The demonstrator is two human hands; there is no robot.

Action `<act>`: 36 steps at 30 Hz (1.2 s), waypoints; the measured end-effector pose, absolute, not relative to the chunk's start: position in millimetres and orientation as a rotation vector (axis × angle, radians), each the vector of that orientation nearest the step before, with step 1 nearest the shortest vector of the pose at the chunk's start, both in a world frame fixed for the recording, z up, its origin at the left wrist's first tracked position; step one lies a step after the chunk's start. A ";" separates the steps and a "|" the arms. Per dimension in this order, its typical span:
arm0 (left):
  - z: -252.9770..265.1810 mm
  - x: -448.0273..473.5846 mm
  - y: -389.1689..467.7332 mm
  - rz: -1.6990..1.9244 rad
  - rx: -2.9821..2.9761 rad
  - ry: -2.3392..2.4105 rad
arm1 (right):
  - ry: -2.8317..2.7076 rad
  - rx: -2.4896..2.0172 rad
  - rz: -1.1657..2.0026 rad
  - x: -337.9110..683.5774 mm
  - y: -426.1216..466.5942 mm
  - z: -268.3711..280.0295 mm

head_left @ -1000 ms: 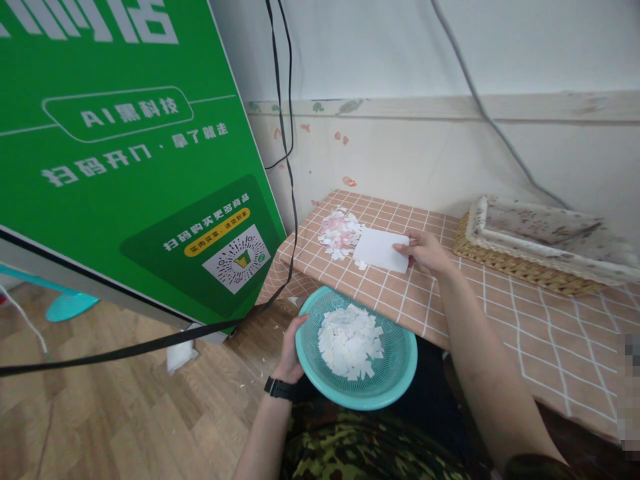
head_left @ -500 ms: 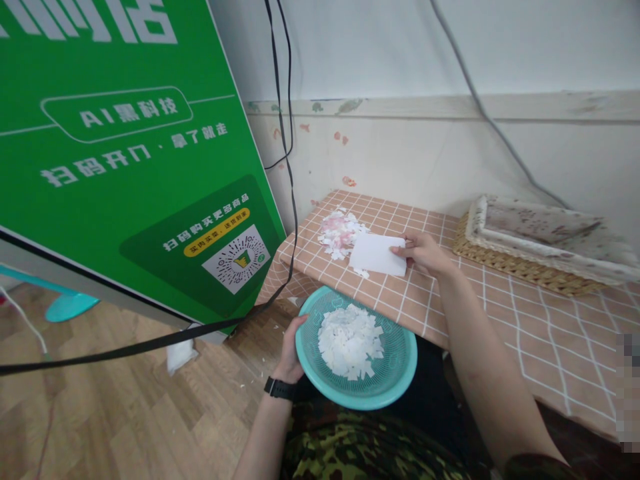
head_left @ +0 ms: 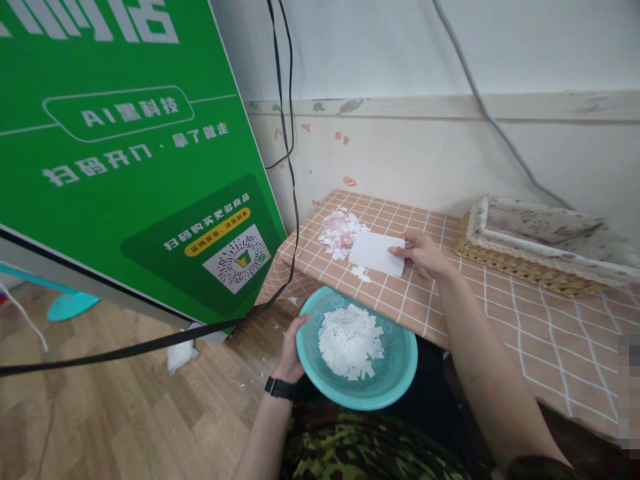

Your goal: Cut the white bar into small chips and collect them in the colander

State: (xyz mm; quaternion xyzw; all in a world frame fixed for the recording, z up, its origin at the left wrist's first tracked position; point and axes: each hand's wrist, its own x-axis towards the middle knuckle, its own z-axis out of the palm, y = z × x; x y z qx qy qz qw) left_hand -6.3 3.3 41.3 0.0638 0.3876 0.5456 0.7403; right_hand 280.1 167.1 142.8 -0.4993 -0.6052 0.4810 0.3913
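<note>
1. My left hand (head_left: 290,352) is holding the turquoise colander (head_left: 367,403) by its rim; the colander is hiding most of the fingers.
2. White scraps (head_left: 350,341) are sitting inside it.
3. My right hand (head_left: 423,255) is keeping a pinched grip on the white card (head_left: 376,253).
4. The card is sitting at the worktop (head_left: 525,320), beside the pink-stained pile (head_left: 339,232); its underside isn't showing.
5. The wicker basket (head_left: 523,277) is running out of frame.

We see a turquoise colander (head_left: 397,357), white paper scraps (head_left: 350,343) inside it, a plain white card (head_left: 376,252) and a pink-and-white scrap heap (head_left: 339,230). Our tablecloth (head_left: 510,327) is tan-brown with a white grid, our wristwatch (head_left: 281,389) black, our shirt (head_left: 370,443) green-and-black camouflage.
</note>
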 end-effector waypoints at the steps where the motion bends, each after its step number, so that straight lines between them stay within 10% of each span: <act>1: 41.1 -6.4 3.3 1.199 0.141 0.845 | -1.544 -1.270 1.238 279.4 166.7 142.9; 36: 43.0 -6.0 2.5 1.188 0.145 0.847 | -1.569 -1.233 1.255 279.8 165.6 142.5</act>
